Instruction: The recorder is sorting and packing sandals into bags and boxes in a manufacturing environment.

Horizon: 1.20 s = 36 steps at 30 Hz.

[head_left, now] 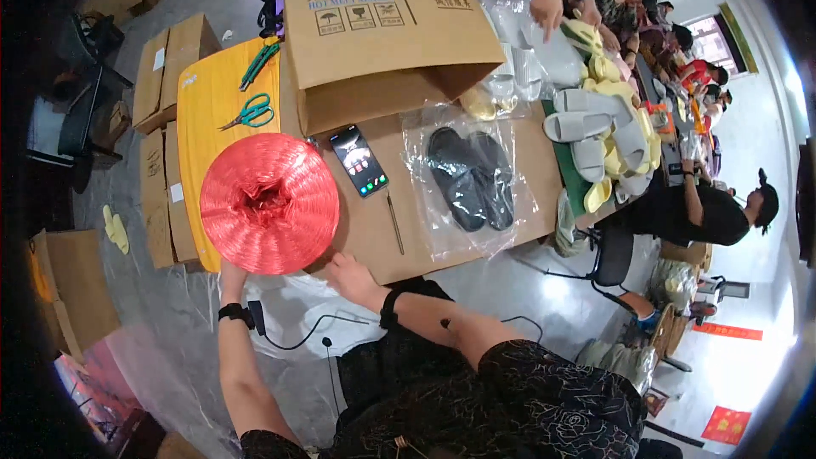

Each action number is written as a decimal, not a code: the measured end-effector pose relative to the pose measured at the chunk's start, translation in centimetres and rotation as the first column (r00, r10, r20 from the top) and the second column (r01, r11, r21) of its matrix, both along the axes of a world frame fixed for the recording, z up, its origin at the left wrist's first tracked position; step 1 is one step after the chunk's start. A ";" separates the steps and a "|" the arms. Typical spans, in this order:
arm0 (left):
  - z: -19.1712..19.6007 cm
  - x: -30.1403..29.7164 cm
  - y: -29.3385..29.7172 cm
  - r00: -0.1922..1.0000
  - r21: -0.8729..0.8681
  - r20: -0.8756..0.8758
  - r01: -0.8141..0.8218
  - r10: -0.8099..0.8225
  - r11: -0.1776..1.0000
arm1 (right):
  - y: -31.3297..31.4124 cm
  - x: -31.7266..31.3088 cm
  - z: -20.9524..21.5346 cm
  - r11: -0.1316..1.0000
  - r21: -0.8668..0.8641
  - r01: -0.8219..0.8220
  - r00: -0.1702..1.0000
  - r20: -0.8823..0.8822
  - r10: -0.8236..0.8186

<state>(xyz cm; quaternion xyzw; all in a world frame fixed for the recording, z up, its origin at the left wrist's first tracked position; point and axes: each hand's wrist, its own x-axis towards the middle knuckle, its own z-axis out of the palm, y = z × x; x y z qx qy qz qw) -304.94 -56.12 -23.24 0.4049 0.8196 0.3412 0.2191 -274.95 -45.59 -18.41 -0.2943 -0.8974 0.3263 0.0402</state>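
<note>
- The left hand (231, 276) sits under the near edge of a big red spool of plastic twine (269, 202); it touches the spool, but its fingers are hidden, so whether it grips cannot be told
- The right hand (353, 278) lies released, fingers spread, on the near edge of the tabletop (374, 242), just beside the spool
- The spool rests at the tabletop's near left, partly on a yellow board (208, 110)
- Judged from this, the spool is being steadied or shifted; a lift would call for both hands around its rim
- Beyond the right hand lie a pen (395, 221), a phone (359, 160) and dark slippers in a clear bag (470, 177)
- Farther off stand an open cardboard box (382, 34), green scissors (252, 112) and piled grey and yellow slippers (599, 132)
- Another person's hand (546, 7) reaches in at the far side
- The twine's loose end cannot be made out
</note>
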 end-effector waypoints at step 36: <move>4.6 24.4 -0.4 0.976 -0.022 -0.127 -0.181 0.176 0.983 | 6.6 -11.7 11.5 0.807 0.352 -0.475 0.868 0.035 0.496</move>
